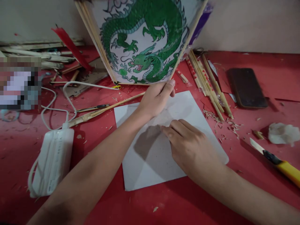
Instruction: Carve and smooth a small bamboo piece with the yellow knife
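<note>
A bamboo-framed panel with a green dragon painting (150, 40) stands tilted at the back. My left hand (157, 98) is closed at its lower right corner, thumb on the bottom edge; the curled fingers are partly hidden. Below lies a white sheet (140, 168) on the red table. Over the middle of that sheet is my right hand (187, 140), thumb and forefinger pinched together, their tips near its surface. Whatever they may hold is too small to make out. A thin split bamboo strip (105, 109) runs from the left towards my left hand.
At left are a white power strip (52, 159) with a cable, a red candle (72, 50) and a pile of sticks (47, 57). On the right lie bamboo sticks (211, 87), a dark phone (246, 87), crumpled white material (283, 132) and a yellow utility knife (276, 159), blade out.
</note>
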`<action>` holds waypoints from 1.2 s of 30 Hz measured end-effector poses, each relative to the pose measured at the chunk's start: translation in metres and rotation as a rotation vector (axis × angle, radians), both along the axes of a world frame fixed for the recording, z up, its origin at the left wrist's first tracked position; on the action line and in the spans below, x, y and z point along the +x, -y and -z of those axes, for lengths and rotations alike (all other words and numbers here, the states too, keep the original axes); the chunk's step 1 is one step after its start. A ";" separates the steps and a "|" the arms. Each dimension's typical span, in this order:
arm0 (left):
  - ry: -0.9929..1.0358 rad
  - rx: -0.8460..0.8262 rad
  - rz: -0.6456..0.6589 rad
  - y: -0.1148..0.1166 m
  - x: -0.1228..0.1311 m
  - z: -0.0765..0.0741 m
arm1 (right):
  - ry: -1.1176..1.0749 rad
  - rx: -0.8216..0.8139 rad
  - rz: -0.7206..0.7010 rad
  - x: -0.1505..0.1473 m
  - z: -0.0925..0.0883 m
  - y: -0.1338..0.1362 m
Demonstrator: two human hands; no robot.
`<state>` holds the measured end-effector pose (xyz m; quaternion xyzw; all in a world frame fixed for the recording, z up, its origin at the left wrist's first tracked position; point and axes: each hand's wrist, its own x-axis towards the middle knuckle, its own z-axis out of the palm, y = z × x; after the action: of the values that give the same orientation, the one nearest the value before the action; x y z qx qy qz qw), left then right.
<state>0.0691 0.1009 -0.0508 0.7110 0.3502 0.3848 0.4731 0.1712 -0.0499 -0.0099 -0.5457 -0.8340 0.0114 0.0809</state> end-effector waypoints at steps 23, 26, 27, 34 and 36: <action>0.046 0.034 0.031 -0.002 0.000 0.005 | -0.274 -0.192 -0.133 -0.007 0.004 0.011; 0.044 0.036 0.029 -0.002 0.000 0.005 | -0.205 -0.069 0.019 0.018 0.007 -0.012; 0.042 0.037 0.031 -0.002 0.000 0.005 | -0.190 -0.031 0.087 0.027 0.007 -0.020; 0.041 0.029 0.017 -0.002 -0.001 0.003 | -0.256 0.009 0.193 0.036 0.009 -0.031; 0.041 0.030 0.011 -0.003 -0.001 0.003 | -0.292 -0.035 0.106 0.021 0.008 -0.019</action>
<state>0.0682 0.1038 -0.0541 0.7119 0.3308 0.4018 0.4715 0.1920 -0.0313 -0.0181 -0.5829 -0.7830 0.1009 0.1923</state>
